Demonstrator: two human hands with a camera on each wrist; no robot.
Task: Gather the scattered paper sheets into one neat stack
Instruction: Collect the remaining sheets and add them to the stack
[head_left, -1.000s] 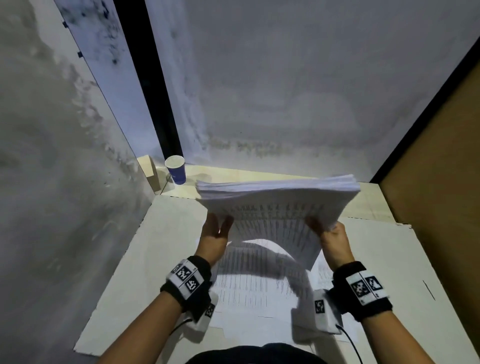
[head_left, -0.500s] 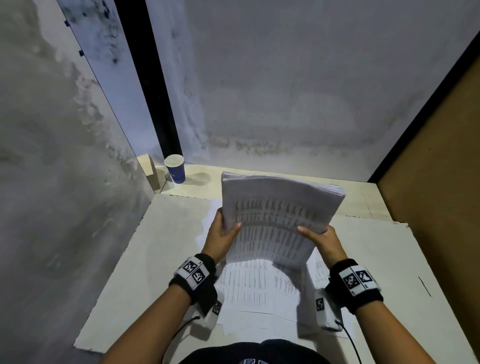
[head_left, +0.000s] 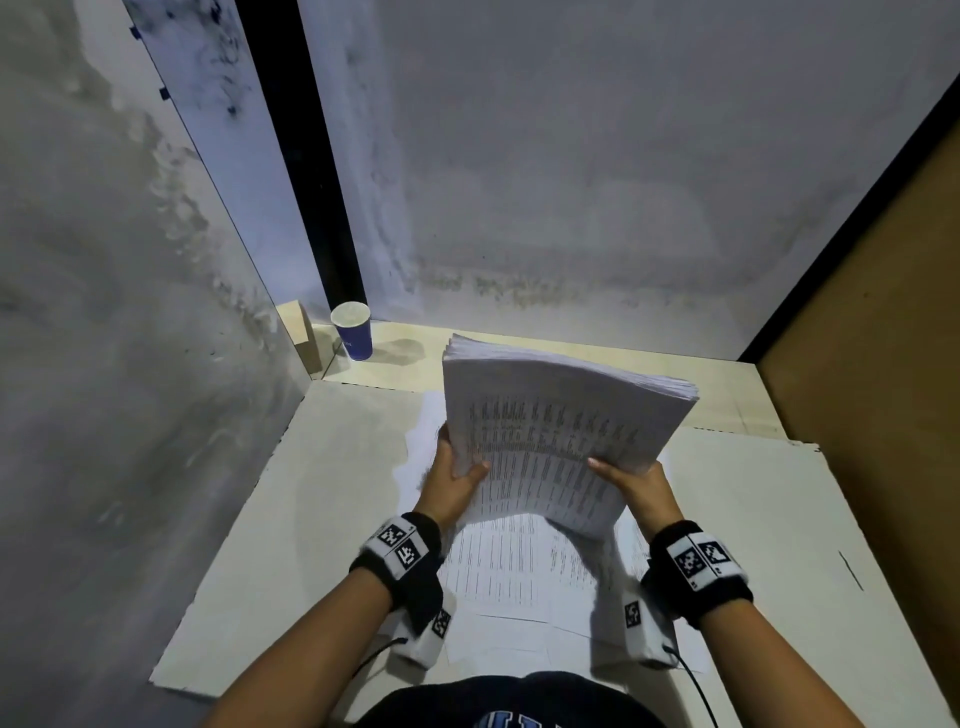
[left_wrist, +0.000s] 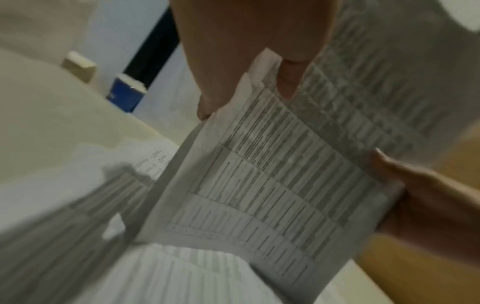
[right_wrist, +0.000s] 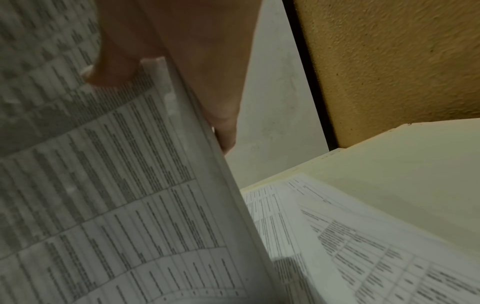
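Both hands hold the paper stack up off the counter.
The left hand (head_left: 453, 480) and right hand (head_left: 640, 486) clasp the thick stack (head_left: 561, 431) by its side edges, thumbs on the printed face, above loose sheets (head_left: 498, 566) on the counter (head_left: 291, 519); a blue cup (head_left: 354, 332) stands at eleven o'clock.

Black wristbands (head_left: 402, 564), square-coded white tags, dark shirt (head_left: 511, 701)
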